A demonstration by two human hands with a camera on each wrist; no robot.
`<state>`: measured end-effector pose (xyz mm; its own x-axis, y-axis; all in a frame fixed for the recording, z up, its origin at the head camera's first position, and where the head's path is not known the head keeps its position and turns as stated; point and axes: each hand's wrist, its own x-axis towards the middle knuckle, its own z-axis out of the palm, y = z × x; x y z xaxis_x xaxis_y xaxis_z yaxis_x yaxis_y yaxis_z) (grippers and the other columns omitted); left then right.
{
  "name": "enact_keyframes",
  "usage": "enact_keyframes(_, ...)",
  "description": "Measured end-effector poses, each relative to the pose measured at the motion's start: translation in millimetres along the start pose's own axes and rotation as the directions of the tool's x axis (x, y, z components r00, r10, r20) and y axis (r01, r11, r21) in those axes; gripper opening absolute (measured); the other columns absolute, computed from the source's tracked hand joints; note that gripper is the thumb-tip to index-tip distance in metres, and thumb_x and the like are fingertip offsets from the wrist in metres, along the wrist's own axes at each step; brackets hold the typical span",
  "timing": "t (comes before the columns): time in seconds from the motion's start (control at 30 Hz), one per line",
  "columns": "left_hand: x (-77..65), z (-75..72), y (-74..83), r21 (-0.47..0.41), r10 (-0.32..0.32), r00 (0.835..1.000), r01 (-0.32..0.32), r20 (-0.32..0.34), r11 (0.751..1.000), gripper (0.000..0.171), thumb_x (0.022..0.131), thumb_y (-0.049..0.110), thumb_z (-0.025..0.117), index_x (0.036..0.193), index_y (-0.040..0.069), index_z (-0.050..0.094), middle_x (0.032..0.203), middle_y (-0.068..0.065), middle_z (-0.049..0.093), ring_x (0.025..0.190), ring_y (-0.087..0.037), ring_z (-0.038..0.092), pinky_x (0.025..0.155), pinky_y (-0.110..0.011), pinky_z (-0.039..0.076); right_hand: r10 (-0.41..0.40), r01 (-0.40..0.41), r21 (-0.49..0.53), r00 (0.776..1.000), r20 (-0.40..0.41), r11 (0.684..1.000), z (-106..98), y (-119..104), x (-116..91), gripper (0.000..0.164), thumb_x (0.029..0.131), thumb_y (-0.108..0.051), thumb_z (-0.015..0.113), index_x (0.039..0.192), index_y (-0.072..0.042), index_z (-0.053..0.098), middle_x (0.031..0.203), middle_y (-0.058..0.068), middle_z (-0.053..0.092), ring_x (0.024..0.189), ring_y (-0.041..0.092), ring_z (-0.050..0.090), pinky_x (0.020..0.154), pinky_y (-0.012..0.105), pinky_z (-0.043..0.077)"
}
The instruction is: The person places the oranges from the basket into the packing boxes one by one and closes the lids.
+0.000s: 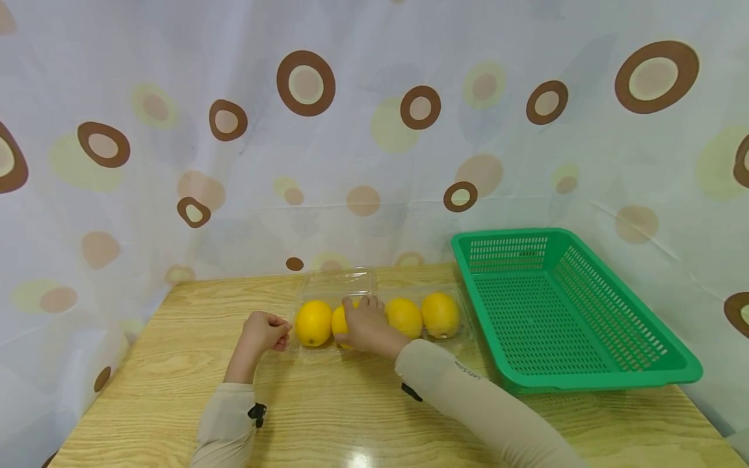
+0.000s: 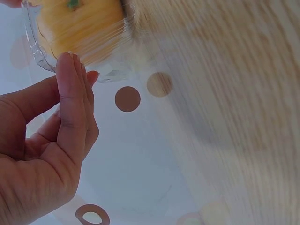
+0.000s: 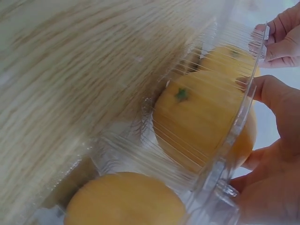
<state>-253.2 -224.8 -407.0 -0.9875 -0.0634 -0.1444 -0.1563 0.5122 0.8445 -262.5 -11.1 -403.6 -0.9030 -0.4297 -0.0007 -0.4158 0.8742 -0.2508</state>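
Two yellow-orange oranges sit in a clear plastic clamshell box point(image 3: 136, 157), its lid point(image 1: 339, 283) folded back towards the curtain. My left hand point(image 1: 264, 333) is at the box's left end, pinching its clear rim between thumb and fingers, beside the left orange point(image 1: 313, 323). From above, my right hand point(image 1: 370, 327) grips the second orange point(image 3: 199, 119), thumb at the front and fingers behind; it sits inside the box. A green star-shaped stem mark shows on this orange through the plastic. Two more oranges point(image 1: 440, 314) lie to the right, in clear plastic.
A green slotted plastic basket point(image 1: 585, 383) stands on the right of the wooden table point(image 1: 328, 416), close beside the plastic boxes. A white curtain point(image 1: 363, 162) with brown rings and pale spots hangs behind the table and along its sides.
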Motion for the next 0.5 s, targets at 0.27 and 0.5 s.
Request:
enact_keyframes(0.27,-2.3,-0.8,1.5,0.006,0.003,1.000,-0.003,0.003,1.000,0.019,0.093,-0.001,0.060,0.098,-0.019,0.064,0.066,-0.013,0.063,0.050,-0.011,0.060,0.059,-0.034,0.058,0.047,-0.046,-0.028,0.999,0.019,0.999,-0.6,-4.9,2.5,0.074,0.090,-0.044,0.066,0.142,0.002,0.040,0.136,0.034,0.039,0.128,0.046,0.034,0.108,0.052,0.029)
enact_keyframes(0.5,0.3,-0.7,1.6,0.017,-0.008,1.000,0.008,0.009,1.000,0.019,0.093,0.000,0.060,0.098,-0.018,0.064,0.065,-0.011,0.063,0.050,-0.011,0.060,0.058,-0.033,0.058,0.101,-0.101,-0.129,0.995,-0.006,0.986,0.2,-6.4,7.6,0.077,0.091,-0.053,0.058,0.141,0.004,0.041,0.128,0.028,0.044,0.118,0.038,0.042,0.102,0.045,0.038)
